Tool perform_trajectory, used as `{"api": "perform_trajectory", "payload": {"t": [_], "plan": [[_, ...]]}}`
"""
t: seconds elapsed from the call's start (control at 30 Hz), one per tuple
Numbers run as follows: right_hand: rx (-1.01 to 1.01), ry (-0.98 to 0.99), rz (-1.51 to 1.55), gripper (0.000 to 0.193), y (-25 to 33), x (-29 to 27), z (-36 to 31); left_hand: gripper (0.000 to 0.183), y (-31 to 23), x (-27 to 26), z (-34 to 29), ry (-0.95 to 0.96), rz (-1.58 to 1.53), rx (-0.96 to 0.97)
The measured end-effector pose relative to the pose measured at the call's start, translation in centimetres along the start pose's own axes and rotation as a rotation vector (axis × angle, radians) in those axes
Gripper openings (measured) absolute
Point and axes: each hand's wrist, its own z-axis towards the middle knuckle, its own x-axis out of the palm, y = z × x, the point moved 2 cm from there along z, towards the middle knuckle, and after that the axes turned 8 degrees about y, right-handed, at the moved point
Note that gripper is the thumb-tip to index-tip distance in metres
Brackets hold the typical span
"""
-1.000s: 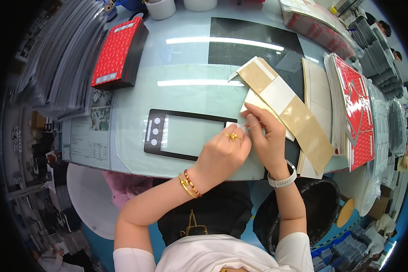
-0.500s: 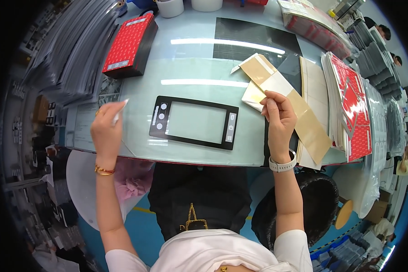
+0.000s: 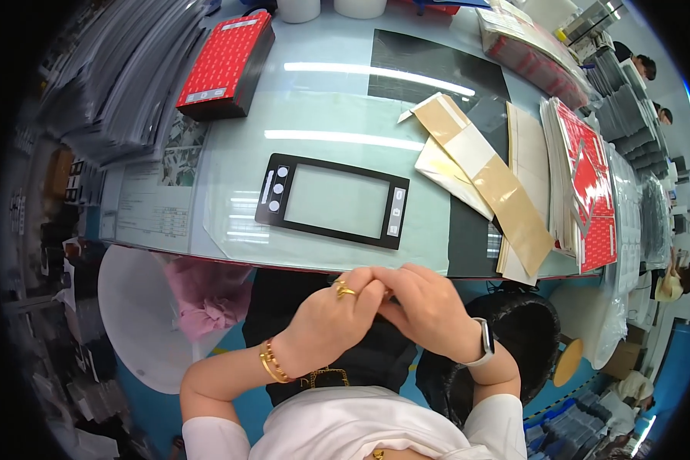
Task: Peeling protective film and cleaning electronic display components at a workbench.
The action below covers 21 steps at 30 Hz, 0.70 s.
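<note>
At the near edge of the tabletop [image 3: 238, 184], the left hand [image 3: 326, 318] and right hand [image 3: 433, 314], apart a moment ago, now meet, fingers curled narrow around something I cannot tell, if anything, leaving the black-bordered panel [image 3: 333, 233] untouched just beyond.

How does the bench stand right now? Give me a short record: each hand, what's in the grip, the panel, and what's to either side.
Left hand: fingers bent, meeting the right hand near the table's front edge
Right hand: fingers bent, against the left
Grip contents: hidden by the fingers; cannot tell
Black-bordered panel: flat on the table, touched by neither hand
Right side: tan strip lying over a pale sheet
Left side: red-topped stack beside tall grey stack
</note>
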Motion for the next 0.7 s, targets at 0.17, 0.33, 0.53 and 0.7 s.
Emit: {"api": "perform_trajectory", "payload": {"t": [0.17, 0.33, 0.53, 0.7], "plan": [[-0.076, -0.07, 0.078, 0.037, -0.5, -1.1, -2.6, 0.038, -0.5, 1.2, 0.3, -0.255, -0.31, 0.177], [0.14, 0.132, 0.211, 0.052, 0.2, -1.2, -2.0, 0.072, -1.3, 0.8, 0.1, -0.119, -0.349, 0.184], [-0.003, 0.281, 0.11, 0.043, -0.7, -1.9, -1.3, 0.064, 0.3, -1.5, -0.1, 0.175, -0.603, 0.156], [0.077, -0.063, -0.04, 0.034, -4.0, -4.5, 1.1, 0.108, 11.8, -4.0, 0.9, -0.073, -0.275, -0.13]]}}
